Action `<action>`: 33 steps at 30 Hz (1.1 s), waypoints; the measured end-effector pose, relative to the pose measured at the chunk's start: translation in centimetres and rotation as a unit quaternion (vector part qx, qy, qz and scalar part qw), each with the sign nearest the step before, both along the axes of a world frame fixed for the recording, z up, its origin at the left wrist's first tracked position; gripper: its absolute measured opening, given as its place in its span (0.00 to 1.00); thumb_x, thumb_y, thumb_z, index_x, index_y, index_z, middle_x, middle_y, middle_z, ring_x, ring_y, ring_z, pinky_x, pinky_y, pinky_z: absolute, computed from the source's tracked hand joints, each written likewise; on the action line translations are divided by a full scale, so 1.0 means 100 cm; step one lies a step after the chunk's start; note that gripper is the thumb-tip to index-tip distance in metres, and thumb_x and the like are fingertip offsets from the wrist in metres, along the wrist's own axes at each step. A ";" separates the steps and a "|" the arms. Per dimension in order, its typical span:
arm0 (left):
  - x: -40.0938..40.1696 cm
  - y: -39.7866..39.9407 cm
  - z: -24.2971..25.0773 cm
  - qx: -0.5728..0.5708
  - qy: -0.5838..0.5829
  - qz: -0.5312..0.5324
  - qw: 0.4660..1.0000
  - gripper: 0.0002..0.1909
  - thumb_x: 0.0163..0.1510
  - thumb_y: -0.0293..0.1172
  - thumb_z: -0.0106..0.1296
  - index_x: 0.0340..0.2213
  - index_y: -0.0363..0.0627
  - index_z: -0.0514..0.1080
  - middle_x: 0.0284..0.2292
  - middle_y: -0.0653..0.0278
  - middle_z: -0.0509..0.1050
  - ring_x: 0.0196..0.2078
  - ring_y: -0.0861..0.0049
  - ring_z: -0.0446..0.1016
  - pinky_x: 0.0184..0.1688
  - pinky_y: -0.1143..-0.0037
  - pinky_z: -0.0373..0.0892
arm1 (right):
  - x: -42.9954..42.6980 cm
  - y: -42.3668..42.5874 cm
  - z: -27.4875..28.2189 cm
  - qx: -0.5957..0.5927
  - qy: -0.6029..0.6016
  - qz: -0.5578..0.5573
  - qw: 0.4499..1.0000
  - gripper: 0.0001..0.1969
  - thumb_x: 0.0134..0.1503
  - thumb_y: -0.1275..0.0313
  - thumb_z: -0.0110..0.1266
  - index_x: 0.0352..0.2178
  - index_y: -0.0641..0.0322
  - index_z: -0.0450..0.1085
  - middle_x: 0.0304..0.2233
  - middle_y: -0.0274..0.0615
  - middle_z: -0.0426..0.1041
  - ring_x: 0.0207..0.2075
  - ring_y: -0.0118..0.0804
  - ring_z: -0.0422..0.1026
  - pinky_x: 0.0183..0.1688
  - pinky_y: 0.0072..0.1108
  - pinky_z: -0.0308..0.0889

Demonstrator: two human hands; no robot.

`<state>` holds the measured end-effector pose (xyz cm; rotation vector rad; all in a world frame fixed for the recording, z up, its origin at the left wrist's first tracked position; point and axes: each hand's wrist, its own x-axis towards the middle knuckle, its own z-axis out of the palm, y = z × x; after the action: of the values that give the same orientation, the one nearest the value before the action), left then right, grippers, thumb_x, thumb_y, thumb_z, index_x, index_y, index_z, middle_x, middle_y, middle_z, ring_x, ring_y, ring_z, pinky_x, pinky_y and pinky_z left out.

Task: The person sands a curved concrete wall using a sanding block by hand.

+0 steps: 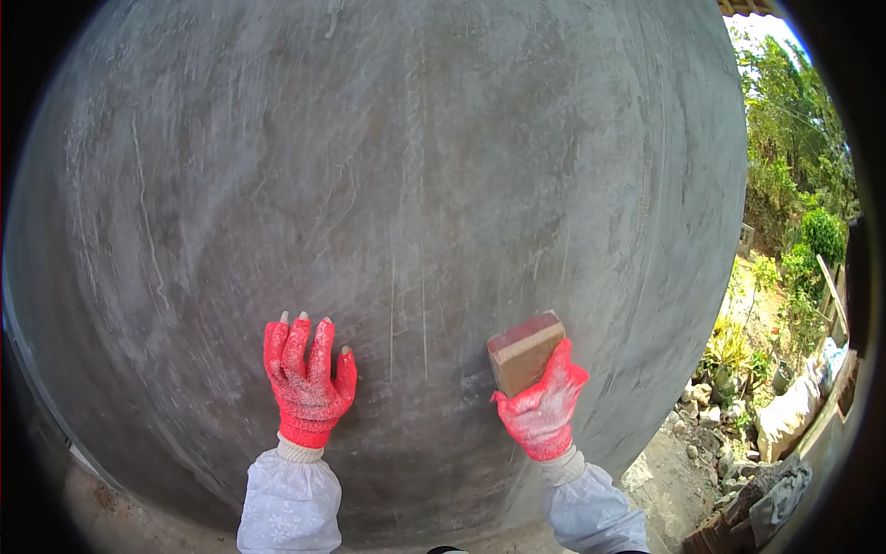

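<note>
A grey cement-plastered wall (429, 173) with pale streaks and fine cracks fills most of the head view. At lower left, my left hand (309, 381), in a dusty red glove with worn-through fingertips, rests against the wall with its fingers spread and holds nothing. Lower right of centre, my right hand (543, 408), in a similar dusty red glove, grips a rectangular sanding block (527, 352), tan on its near side and dark red along its upper side. The block lies at the wall; its contact face is hidden. White patterned sleeves cover both forearms.
Beyond the wall's right edge are green trees (796, 124), shrubs and loose stones (699, 405). Stacked bricks (727, 530) and a crumpled plastic sheet (781, 502) lie at lower right. Bare ground (668, 478) runs along the wall's foot.
</note>
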<state>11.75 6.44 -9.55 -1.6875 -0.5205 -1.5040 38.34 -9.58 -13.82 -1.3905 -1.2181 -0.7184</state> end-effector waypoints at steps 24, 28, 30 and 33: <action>0.012 -0.084 -0.061 -0.171 -0.065 -0.156 0.971 0.35 0.46 0.21 0.56 0.57 0.33 0.60 0.60 0.38 0.55 0.62 0.42 0.56 0.62 0.53 0.56 | -0.057 0.037 0.141 0.155 -0.046 -0.010 0.987 0.52 0.37 0.73 0.70 0.64 0.68 0.51 0.35 0.32 0.80 0.34 0.46 0.76 0.39 0.32 0.69; 0.000 -0.116 -0.117 -0.267 -0.077 -0.160 0.947 0.35 0.47 0.21 0.56 0.57 0.32 0.59 0.60 0.37 0.54 0.61 0.42 0.57 0.61 0.54 0.56 | -0.083 0.023 -0.037 -0.056 -0.013 -0.042 0.997 0.47 0.32 0.61 0.71 0.54 0.65 0.60 0.33 0.39 0.75 0.34 0.49 0.71 0.44 0.41 0.58; 0.008 -0.122 -0.121 -0.297 -0.062 -0.171 0.937 0.35 0.46 0.21 0.58 0.57 0.33 0.59 0.59 0.37 0.55 0.61 0.42 0.57 0.61 0.54 0.57 | -0.084 0.022 -0.053 -0.084 -0.010 -0.040 0.996 0.43 0.32 0.62 0.71 0.52 0.64 0.62 0.33 0.42 0.73 0.33 0.49 0.70 0.43 0.39 0.58; 0.010 -0.116 -0.101 -0.270 -0.060 -0.176 0.945 0.36 0.46 0.22 0.60 0.56 0.34 0.60 0.59 0.38 0.56 0.61 0.43 0.57 0.60 0.54 0.57 | -0.090 0.040 0.034 0.010 0.002 0.041 0.999 0.53 0.28 0.73 0.72 0.60 0.68 0.54 0.26 0.36 0.76 0.29 0.44 0.75 0.37 0.34 0.67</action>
<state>12.72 -5.13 -19.65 -2.2076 -0.7827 -1.8437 29.31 -5.59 -10.39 -1.3169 -1.2542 -0.6686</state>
